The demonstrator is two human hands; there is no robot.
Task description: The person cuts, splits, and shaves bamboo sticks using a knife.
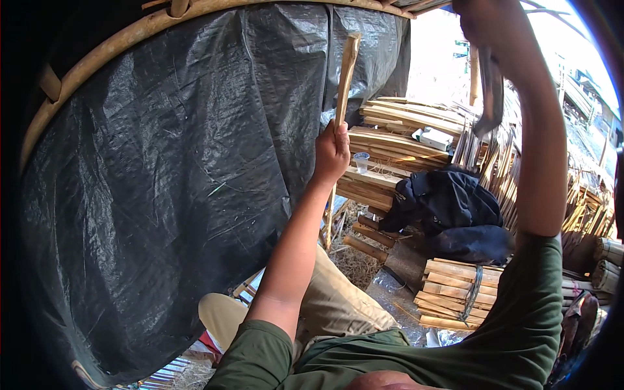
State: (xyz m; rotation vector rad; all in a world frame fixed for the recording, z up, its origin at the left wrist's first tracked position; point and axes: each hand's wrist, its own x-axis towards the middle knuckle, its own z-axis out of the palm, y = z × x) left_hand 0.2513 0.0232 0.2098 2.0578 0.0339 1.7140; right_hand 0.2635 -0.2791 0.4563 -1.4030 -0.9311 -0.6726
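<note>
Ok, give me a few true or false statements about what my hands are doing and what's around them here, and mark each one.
1. The left hand grips a bamboo strip held upright. True.
2. The right hand is resting on the knee. False: it is raised high, holding a dark curved blade.
3. A black plastic sheet hangs to the left of the strip. True.
4. A dark bundle of cloth lies on the stacked bamboo. True.
5. The tied bundle of split bamboo on the ground is bound with red ribbon. False: a dark band holds it.
</note>
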